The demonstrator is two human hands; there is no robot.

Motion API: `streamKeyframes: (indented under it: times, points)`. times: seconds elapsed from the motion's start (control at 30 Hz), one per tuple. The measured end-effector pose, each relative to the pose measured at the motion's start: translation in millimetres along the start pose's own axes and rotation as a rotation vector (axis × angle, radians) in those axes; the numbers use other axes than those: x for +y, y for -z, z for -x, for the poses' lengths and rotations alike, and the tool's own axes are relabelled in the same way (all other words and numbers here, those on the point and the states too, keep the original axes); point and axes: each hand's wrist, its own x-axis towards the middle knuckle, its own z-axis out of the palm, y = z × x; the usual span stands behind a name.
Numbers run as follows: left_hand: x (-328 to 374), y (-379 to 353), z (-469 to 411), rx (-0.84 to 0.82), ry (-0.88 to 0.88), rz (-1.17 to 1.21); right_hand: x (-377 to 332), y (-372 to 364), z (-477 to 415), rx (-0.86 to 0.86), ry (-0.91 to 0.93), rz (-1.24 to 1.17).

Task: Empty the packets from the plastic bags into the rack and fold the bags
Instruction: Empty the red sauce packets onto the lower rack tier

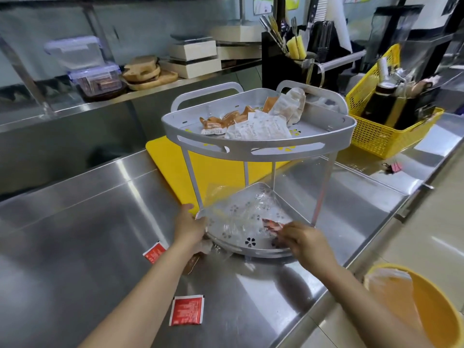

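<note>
A grey two-tier corner rack (pixel 261 149) stands on the steel counter. Its top tray holds several white and orange packets (pixel 253 124). Over the lower tray (pixel 251 243) I hold a clear plastic bag (pixel 238 212) stretched between both hands. My left hand (pixel 190 223) grips the bag's left edge. My right hand (pixel 305 241) pinches its right edge, where a red packet (pixel 272 224) shows inside the bag. Two red packets lie loose on the counter, one beside my left forearm (pixel 154 252) and one nearer me (pixel 187 310).
A yellow cutting board (pixel 173 167) lies under the rack. A yellow basket (pixel 384 126) with bottles stands to the right, a pink clip (pixel 393 168) near it. An orange bucket (pixel 424 305) sits below the counter edge. Containers and boards fill the back shelf.
</note>
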Motion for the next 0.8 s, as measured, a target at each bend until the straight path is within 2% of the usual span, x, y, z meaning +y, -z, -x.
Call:
streamKeyframes:
  times: [0.07, 0.13, 0.17, 0.23, 0.27, 0.3, 0.33, 0.4, 0.43, 0.47, 0.5, 0.53, 0.57, 0.63, 0.7, 0.8]
  points:
    - [-2, 7, 2, 0.040, 0.199, 0.179, 3, -1, 3, -0.023, 0.019, 0.000]
    - [6, 13, 10, -0.199, 0.511, 0.469, 4, 4, -1, 0.003, 0.026, 0.019]
    - [13, 18, 17, -0.340, 0.609, 0.568, 4, 6, -3, 0.014, 0.038, 0.033]
    - [23, 22, 25, -0.502, 0.649, 0.655, 3, 11, -9, 0.030, 0.069, 0.059]
    - [30, 22, 30, -0.486, 0.608, 0.615, 2, 15, -13, 0.034, 0.079, 0.062]
    - [33, 19, 33, -0.380, 0.495, 0.503, 3, 19, -18, 0.041, 0.086, 0.066]
    - [32, 14, 36, -0.179, 0.286, 0.307, 3, 24, -25, 0.042, 0.095, 0.092]
    - [32, 7, 43, 0.312, -0.337, -0.099, 3, 32, -37, -0.006, 0.159, 0.205]
    - [36, 5, 48, 0.439, -0.714, -0.252, 3, 36, -41, -0.047, 0.203, 0.255]
    - [37, 0, 54, 0.431, -1.054, -0.359, 2, 38, -43, -0.095, 0.243, 0.278]
    - [39, -7, 62, 0.337, -1.285, -0.451, 2, 39, -44, -0.139, 0.279, 0.277]
    - [38, -17, 64, 0.232, -1.401, -0.538, 1, 39, -44, -0.183, 0.302, 0.260]
    - [39, -28, 68, 0.149, -1.434, -0.637, -1, 37, -43, -0.213, 0.313, 0.225]
    - [42, -46, 67, 0.073, -1.410, -0.827, -3, 34, -41, -0.218, 0.283, 0.114]
    - [47, -55, 57, 0.066, -1.383, -0.916, -2, 29, -36, -0.168, 0.205, 0.005]
    - [61, -52, 45, 0.018, -1.278, -0.986, 0, 27, -24, -0.096, -0.048, -0.226]
